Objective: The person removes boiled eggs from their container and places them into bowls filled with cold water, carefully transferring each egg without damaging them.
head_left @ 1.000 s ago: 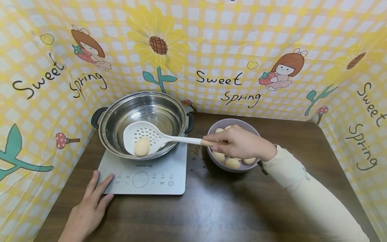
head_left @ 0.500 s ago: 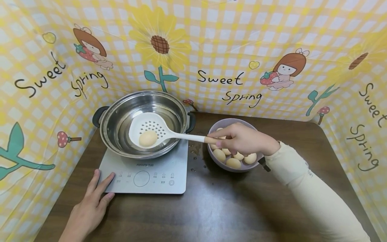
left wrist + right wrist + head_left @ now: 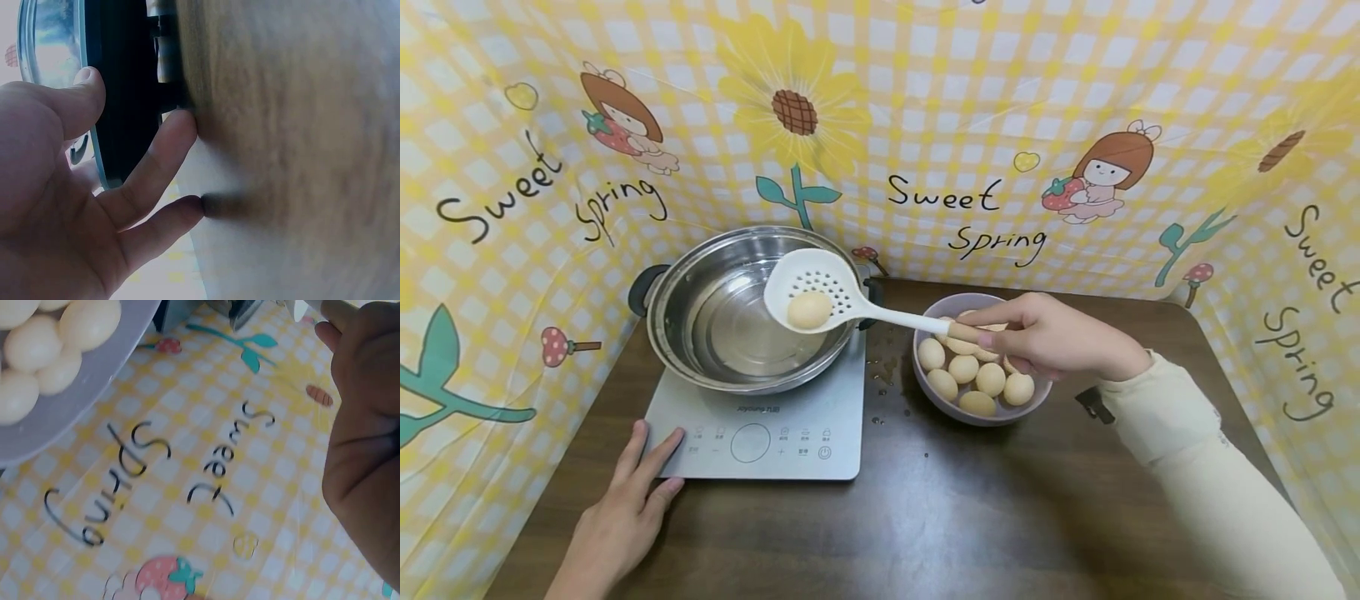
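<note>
My right hand [image 3: 1048, 337] grips the wooden end of a white slotted skimmer [image 3: 880, 315] above a purple bowl [image 3: 925, 396]. One brown egg [image 3: 809, 310] lies in the skimmer's head, which is over the right rim of a steel pot [image 3: 658, 342]. Clear water [image 3: 752, 329] shows in the pot. Several more eggs [image 3: 990, 379] fill the bowl, some hidden under my hand. My left hand [image 3: 617, 521] rests at the front left corner of a white induction cooker [image 3: 842, 417], fingers spread; in the left wrist view its thumb [image 3: 87, 103] touches the cooker's edge.
The pot stands on the cooker, its black handles [image 3: 642, 290] sticking out left and right. Drops of water [image 3: 880, 375] lie on the brown table [image 3: 895, 533] between cooker and bowl. A yellow checked cloth [image 3: 925, 100] encloses the back and sides.
My right hand has moved right and lifted the skimmer with its egg from low in the pot up to the right rim. The left hand has stayed in place.
</note>
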`<state>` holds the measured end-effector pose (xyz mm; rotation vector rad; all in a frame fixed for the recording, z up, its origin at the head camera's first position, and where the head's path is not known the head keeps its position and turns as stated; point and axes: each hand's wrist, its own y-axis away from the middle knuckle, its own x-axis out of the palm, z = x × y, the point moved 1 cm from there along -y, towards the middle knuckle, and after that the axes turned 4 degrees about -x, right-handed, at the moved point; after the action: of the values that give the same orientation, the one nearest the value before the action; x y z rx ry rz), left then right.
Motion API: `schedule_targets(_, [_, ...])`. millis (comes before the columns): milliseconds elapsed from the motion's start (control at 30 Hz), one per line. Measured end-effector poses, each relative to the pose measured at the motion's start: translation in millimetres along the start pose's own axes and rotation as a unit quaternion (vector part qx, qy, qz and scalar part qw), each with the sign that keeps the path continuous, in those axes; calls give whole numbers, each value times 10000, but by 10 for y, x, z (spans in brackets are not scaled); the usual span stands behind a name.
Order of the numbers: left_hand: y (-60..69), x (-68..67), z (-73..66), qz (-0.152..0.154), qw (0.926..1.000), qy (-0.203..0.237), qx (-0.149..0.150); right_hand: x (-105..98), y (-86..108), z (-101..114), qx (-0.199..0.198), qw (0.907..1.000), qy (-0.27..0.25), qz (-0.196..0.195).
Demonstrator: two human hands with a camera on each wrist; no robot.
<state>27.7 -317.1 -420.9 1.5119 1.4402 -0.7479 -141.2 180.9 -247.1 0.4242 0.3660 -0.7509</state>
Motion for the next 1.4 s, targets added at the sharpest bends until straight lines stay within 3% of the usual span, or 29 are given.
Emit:
schedule_targets(333, [-21,-26,-13,37,10000,-41,18,-203,451,-221,524,9969,94,-578])
schedule_targets(767, [-2,-2,-1,23,10000,11,-29,-267,984,-648,827,9899,211,-1132])
schedule_targets(1100, [-14,-4,-15,36,10000,-7,-12,-217,1425,-1008,885,9817,503,-1610])
schedule_targets(1400, [8,-6,-18,68,10000,7,-32,-85,1765,-1290,1177,9713,663,-1957])
